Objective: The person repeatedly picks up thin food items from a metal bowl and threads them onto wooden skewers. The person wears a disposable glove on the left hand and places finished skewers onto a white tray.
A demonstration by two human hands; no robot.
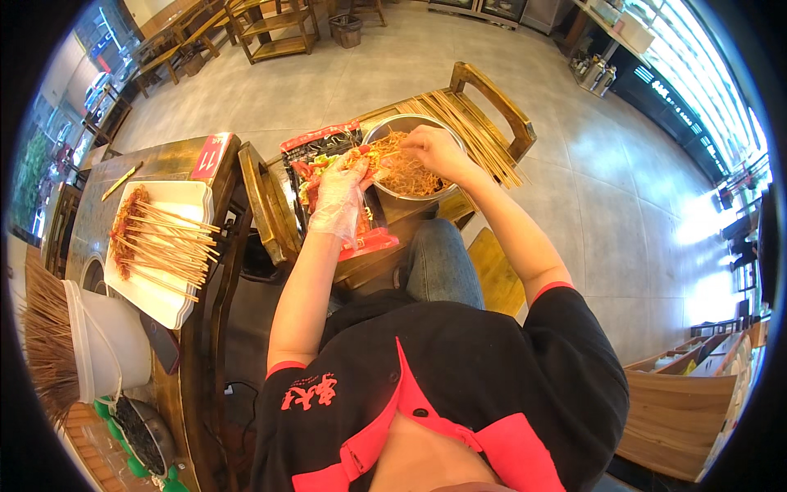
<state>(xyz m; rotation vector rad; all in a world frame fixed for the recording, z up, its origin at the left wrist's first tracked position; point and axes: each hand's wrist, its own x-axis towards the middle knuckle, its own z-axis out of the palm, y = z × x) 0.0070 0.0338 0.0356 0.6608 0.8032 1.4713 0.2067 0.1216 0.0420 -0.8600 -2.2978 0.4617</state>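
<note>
My left hand (343, 187), in a clear plastic glove, grips a bunch of reddish-orange food shreds (355, 161) at the left rim of a steel bowl (454, 128). Under that hand lies an opened black-and-red printed food packet (296, 161). My bare right hand (433, 149) is over the bowl, its fingertips pinched together. Whether a thin stick is between them is hard to see. More orange shreds (409, 175) fill the bowl. Loose bamboo skewers (486, 144) lie along the bowl's right side, on a wooden chair or stool (381, 114).
At left, a table (92, 184) carries white trays (166, 304) of loaded skewers (163, 237), a red number plate (209, 157), a pen-like object (122, 181) and a phone (161, 344). A white bucket (114, 338) of thin sticks lies toward its near end, beside a metal bowl (144, 433).
</note>
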